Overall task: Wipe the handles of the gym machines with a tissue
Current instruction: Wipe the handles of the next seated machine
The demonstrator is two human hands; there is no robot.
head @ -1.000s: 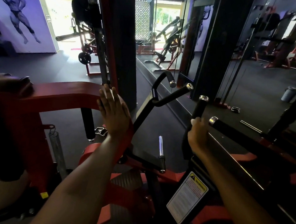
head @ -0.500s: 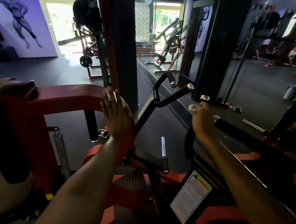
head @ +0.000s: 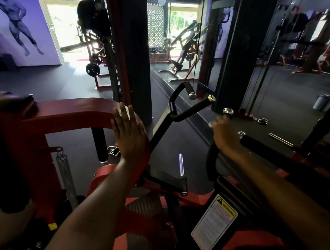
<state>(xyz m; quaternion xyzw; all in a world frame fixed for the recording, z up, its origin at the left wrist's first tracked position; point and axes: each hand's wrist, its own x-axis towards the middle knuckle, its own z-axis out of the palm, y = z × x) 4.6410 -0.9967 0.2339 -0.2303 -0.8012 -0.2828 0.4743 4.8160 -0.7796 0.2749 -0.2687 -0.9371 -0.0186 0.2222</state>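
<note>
Gripping the upright handle [head: 211, 158] near its chrome cap, the right hand [head: 224, 135] should rub full-length, tissue [head: 210, 124] barely showing; the left hand [head: 130, 131] rests flat on the frame [head: 68, 109].

1. The whole scene was carried by a dark rubber floor [head: 81, 85], which stretched back toward a bright doorway.
2. A red machine frame [head: 68, 111] was stood on the floor in the foreground, with a coil spring [head: 65, 173] fixed upright at its left side.
3. A red-based plate-loaded machine [head: 98, 70] was stood on the floor near the doorway, with a round weight plate [head: 92, 68] hung low on it.
4. A small metal clip handle [head: 262, 120] and a bare steel bar [head: 280, 139] were seen lying on the floor to the right, apart from each other.
5. A grey bin [head: 323, 101] was stood on the floor at the far right.
</note>
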